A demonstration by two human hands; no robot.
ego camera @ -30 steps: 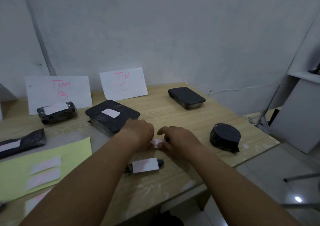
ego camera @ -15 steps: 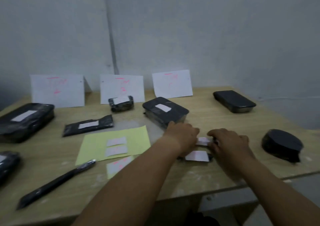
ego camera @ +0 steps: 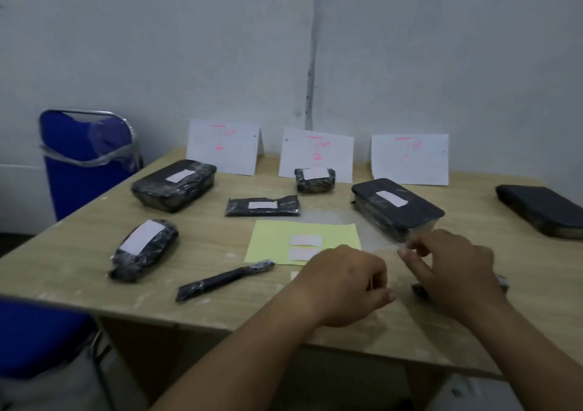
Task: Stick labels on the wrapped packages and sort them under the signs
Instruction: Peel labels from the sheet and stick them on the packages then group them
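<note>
Hands have been drawn apart: left hand (ego camera: 344, 284) curled, right hand (ego camera: 454, 268) laid over a small wrapped package (ego camera: 502, 282) at the tabletop's (ego camera: 79, 252) near edge; grips cannot be told. Three signs (ego camera: 222, 147) (ego camera: 315, 153) (ego camera: 409, 159) and five labelled packages (ego camera: 173, 185) (ego camera: 315, 179) (ego camera: 262, 205) (ego camera: 397, 208) (ego camera: 143, 249) counted behind.

The pale wood-grain tabletop (ego camera: 79, 252) bears white paper signs (ego camera: 315, 155) along its far edge, black plastic-wrapped packages (ego camera: 174, 185) spread across it, a yellow paper sheet (ego camera: 271, 237) mid-table, and a slim black wrapped pen (ego camera: 225, 279) toward the near edge.

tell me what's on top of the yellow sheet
Two white labels lie on the yellow sheet, one beyond the other. The left hand covers its near right corner, so anything there is hidden.
</note>
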